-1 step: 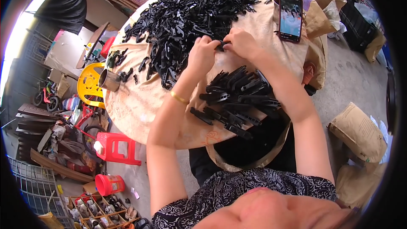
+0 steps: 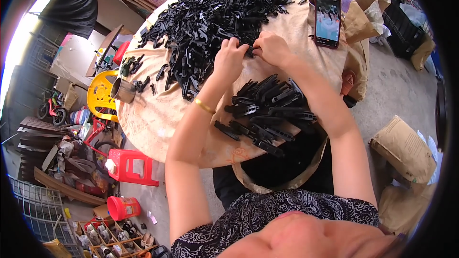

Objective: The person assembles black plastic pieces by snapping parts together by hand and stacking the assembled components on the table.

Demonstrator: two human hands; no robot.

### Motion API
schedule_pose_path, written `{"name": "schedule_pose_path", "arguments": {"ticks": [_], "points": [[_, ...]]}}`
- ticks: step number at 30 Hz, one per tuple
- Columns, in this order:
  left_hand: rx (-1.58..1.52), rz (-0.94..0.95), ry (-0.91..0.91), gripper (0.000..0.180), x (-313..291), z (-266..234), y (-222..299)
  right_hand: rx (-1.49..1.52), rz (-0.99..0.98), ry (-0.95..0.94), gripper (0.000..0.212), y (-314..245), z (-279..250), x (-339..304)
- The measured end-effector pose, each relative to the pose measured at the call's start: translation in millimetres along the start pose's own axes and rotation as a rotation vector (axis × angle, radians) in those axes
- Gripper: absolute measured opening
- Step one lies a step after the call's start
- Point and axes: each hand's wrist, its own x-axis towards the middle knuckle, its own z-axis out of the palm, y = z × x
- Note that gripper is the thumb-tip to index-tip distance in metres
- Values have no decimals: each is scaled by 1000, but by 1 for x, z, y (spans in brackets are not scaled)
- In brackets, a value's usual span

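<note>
My left hand (image 2: 229, 59) and my right hand (image 2: 271, 49) meet over the table, their fingertips closed on one small black plastic part (image 2: 249, 51) between them. Most of that part is hidden by the fingers. Just beyond my hands spreads a large heap of small black plastic parts (image 2: 205, 19). Nearer to me, between my forearms, lies a smaller pile of longer black plastic pieces (image 2: 267, 98), some of them close to the table's front edge. My left wrist wears a gold bangle.
The round table has a cream cloth (image 2: 153, 129). A phone (image 2: 328, 19) leans upright at its right side; a metal cup (image 2: 123, 90) lies near the left edge. An open bag (image 2: 248, 181) hangs below the front edge. A red stool (image 2: 134, 166) and yellow chair (image 2: 101, 96) stand left.
Both hands stay in nearly the same place on the black part. My left wrist has turned and risen slightly, and the bangle has shifted a little.
</note>
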Motion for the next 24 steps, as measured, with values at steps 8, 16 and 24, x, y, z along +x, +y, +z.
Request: {"name": "schedule_pose_path", "arguments": {"ticks": [8,16,24], "points": [[202,250,20,10,17,15,-9,-125,174,-85,17,4,-1,1],[-1244,-793,22,21,-13,-25,-1,6,104,98,14,3,-5,-3],[-1546,-1005,-62,26,-34,-34,-10,112,47,25,14,-9,-5,-5]]}}
